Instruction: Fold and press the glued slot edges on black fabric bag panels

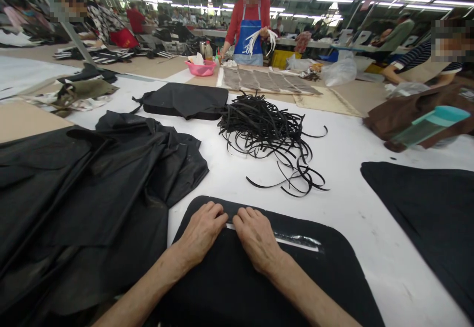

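Observation:
A black fabric panel (318, 287) with rounded corners lies flat before me. Across its upper part runs a narrow slot (299, 245) with white showing through, and a shiny, wet-looking band (301, 238) borders its upper edge. My left hand (202, 230) is closed, its curled fingers pinching the panel at the slot's left end. Just beside it, my right hand (257, 238) is closed too, fingertips bent down onto the slot's upper edge. The undersides of my fingers are hidden. Beyond the panel sits a tangled pile of thin black strips (262, 122).
Crumpled black sheeting (85, 193) covers the left side. Stacked black panels (181, 101) lie behind, and another black piece (425, 213) is at right. A teal-lidded bottle (429, 124) rests on brown cloth. Across the white table (222, 169), a person in a blue apron (252, 35) holds white strips.

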Available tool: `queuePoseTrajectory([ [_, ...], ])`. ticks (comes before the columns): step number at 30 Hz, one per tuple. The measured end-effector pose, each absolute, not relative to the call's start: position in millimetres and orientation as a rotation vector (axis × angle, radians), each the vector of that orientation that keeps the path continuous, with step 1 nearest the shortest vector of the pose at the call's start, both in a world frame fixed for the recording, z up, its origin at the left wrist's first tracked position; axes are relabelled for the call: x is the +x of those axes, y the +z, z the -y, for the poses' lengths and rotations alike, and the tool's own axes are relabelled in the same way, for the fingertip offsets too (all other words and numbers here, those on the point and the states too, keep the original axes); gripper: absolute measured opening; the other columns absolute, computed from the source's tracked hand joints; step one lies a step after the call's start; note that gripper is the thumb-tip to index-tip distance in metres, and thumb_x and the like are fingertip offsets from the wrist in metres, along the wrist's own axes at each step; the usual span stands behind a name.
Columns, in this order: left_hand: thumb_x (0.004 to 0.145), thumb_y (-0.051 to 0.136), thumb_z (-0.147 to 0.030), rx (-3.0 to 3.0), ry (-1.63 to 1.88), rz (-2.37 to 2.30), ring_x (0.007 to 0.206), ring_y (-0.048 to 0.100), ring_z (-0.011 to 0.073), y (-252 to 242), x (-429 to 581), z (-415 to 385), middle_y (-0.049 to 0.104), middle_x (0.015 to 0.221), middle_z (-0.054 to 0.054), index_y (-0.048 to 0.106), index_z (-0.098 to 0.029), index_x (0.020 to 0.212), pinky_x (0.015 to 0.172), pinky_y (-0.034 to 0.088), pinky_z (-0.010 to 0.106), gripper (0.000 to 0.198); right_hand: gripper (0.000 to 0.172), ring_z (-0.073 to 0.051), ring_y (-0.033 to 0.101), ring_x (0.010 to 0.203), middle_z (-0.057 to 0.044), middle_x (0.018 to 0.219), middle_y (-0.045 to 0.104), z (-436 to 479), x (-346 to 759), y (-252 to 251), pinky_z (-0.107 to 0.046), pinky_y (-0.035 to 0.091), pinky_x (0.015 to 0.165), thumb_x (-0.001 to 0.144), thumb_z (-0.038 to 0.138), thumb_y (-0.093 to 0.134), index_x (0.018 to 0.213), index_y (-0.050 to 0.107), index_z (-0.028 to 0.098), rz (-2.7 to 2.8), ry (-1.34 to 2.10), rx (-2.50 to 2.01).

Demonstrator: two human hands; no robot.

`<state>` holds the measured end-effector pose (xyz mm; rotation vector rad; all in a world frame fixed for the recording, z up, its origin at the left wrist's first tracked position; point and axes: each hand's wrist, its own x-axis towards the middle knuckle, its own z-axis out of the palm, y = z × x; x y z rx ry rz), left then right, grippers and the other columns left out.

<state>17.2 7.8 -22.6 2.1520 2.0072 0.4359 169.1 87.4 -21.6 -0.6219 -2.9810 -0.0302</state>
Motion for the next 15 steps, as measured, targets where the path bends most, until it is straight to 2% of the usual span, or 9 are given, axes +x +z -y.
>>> queuePoseTrajectory([
  [5, 0.087, 0.045, -0.015, 2.186, 0.462, -2.016, 0.08, 0.046, 0.0174, -31, 14, -10, 0.054, 0.086, 0.002, 0.057, -0.018, 0.081, 0.07, 0.042, 0.029, 0.014, 0.011, -0.018, 0.049, 0.079, -0.002, 0.083, 0.055, -98, 169, -12, -0.029, 0.036, 0.066, 0.082, 0.01, 0.052, 0.078, 0.053, 0.02, 3.004, 0.188, -0.693],
  [11, 0.09, 0.039, -0.017, 2.216, 0.547, -2.009, 0.082, 0.046, 0.0175, -38, 12, -11, 0.055, 0.088, 0.003, 0.058, -0.018, 0.088, 0.074, 0.042, 0.031, 0.019, 0.016, -0.015, 0.049, 0.08, -0.001, 0.085, 0.055, -99, 173, -11, -0.026, 0.038, 0.071, 0.091, 0.014, 0.044, 0.082, 0.056, 0.02, 2.869, 0.424, -0.762],
  [15, 0.091, 0.037, -0.017, 2.208, 0.597, -2.031, 0.081, 0.046, 0.0173, -42, 11, -11, 0.054, 0.088, 0.003, 0.058, -0.018, 0.089, 0.073, 0.041, 0.031, 0.021, 0.012, -0.017, 0.048, 0.082, -0.003, 0.088, 0.055, -97, 181, -16, -0.029, 0.038, 0.075, 0.09, 0.016, 0.046, 0.087, 0.057, 0.019, 2.774, 0.411, -0.795],
])
